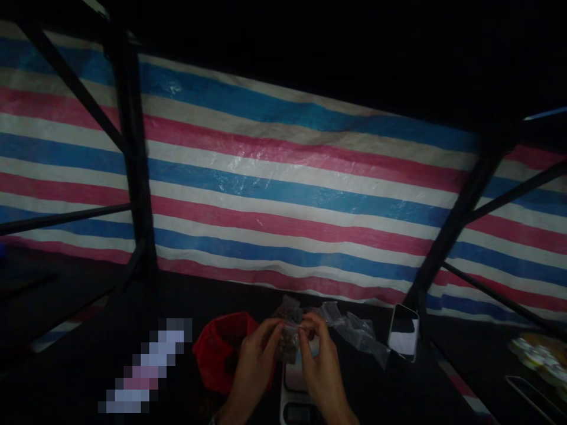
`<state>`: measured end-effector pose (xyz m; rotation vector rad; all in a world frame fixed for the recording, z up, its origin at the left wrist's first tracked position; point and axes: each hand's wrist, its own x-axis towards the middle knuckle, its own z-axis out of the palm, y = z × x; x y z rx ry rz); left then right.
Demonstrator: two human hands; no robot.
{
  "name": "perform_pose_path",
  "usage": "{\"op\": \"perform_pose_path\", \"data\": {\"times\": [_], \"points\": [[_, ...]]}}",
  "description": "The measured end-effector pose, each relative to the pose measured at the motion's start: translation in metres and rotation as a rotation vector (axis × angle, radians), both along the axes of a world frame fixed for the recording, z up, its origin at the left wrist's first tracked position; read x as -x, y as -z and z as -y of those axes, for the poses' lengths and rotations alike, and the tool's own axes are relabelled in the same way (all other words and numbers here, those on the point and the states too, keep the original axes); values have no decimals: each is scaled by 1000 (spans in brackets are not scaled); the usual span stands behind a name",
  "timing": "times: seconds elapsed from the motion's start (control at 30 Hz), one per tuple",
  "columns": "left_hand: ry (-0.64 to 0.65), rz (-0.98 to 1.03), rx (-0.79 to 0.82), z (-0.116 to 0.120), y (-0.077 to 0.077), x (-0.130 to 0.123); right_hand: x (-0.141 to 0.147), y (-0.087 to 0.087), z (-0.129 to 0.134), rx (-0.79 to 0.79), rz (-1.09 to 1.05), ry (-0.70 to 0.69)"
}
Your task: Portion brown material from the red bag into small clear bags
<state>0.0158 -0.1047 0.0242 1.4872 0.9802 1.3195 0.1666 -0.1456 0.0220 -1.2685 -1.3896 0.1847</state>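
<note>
A small clear plastic bag [287,345] with brownish contents is between my two hands at the lower middle. My left hand [260,354] pinches its upper left edge, fingers closed. On the other side my right hand [319,360] pinches the same bag near its top right. Below them is a small scale [296,378] with a display at its near end, partly hidden by the hands and bag. Just left of my left hand lies an open red bag [210,354] with dark contents that are hard to make out. Another clear bag [290,307] shows behind the held one.
Empty clear bags [361,336] lie to the right, beside a phone [404,333]. A pixelated strip [153,366] is at left. Dark frame poles [135,159] stand before a striped sheet [287,177]. A shiny package [540,354] and another flat device [534,398] sit far right.
</note>
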Motion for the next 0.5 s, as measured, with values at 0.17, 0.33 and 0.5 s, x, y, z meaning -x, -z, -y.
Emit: {"op": "perform_pose_path", "data": {"times": [0.17,0.33,0.5], "points": [[10,39,14,-6,2,1,-3,0,-10,5,-50,-85],[49,62,-5,-20,3,-4,-7,4,-27,-14,-62,-69],[101,69,-51,-42,4,-12,-12,4,-50,-38,-59,-72]]}}
